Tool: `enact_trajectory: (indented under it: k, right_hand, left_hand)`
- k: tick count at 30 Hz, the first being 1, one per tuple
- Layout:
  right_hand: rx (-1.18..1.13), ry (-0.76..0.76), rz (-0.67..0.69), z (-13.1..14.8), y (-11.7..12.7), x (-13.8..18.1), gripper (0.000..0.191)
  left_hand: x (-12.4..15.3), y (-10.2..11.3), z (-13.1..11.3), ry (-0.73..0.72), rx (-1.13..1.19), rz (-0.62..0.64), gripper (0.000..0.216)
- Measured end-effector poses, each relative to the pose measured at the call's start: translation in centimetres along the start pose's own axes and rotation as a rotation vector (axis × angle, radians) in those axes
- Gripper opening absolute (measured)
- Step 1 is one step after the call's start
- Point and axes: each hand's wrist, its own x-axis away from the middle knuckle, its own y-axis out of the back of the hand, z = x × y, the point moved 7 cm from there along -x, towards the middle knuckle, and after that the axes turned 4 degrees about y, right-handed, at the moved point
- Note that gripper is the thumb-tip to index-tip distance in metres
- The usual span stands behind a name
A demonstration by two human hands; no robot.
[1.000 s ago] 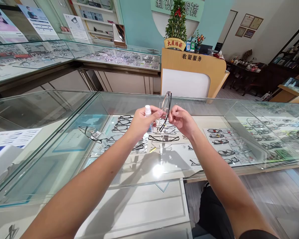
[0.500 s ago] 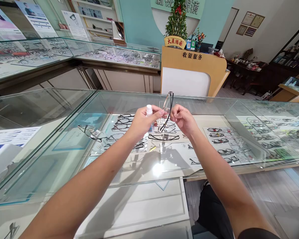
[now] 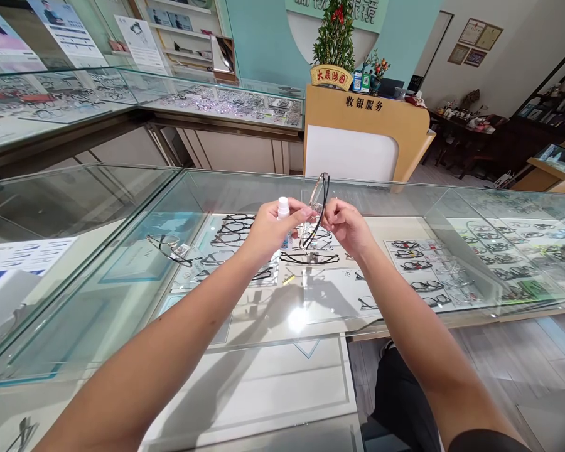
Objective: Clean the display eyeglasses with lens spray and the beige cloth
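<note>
My left hand [image 3: 282,221] is closed, pinching a pair of eyeglasses [image 3: 324,216] that stands on edge above the glass counter, dark temples towards the right. A small white-capped bottle [image 3: 283,206] shows between that hand's thumb and forefinger. Its lower part is partly covered, and whether the hand grips it too is unclear. Close against the right side of the eyeglasses is my right hand [image 3: 346,223], fingers curled and pressed together. What lies between those fingertips is hidden. Below the hands, a dark-framed pair of glasses [image 3: 309,258] lies flat.
Under the glass counter [image 3: 263,342], trays hold rows of frames. Another pair of glasses [image 3: 169,250] lies to the left, and a yellow strip [image 3: 289,279] near the middle. A white box [image 3: 9,301] stands at the left. Beyond the counter is a wooden cashier desk [image 3: 358,157].
The eyeglasses and both hands have shifted very slightly to the right in the picture. Both hands keep the same closed pose.
</note>
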Motion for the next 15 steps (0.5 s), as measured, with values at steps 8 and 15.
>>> enact_trajectory:
  k: [8,15]
  right_hand:
    - [0.033,-0.007,0.002,-0.27,0.13,-0.03,0.006]
    - [0.032,-0.001,0.008,-0.38,0.14,-0.08,0.006]
  left_hand:
    - [0.00,0.14,0.09,0.002,-0.018,-0.005,0.052]
    - [-0.04,0.10,-0.16,0.004,-0.011,-0.027,0.053]
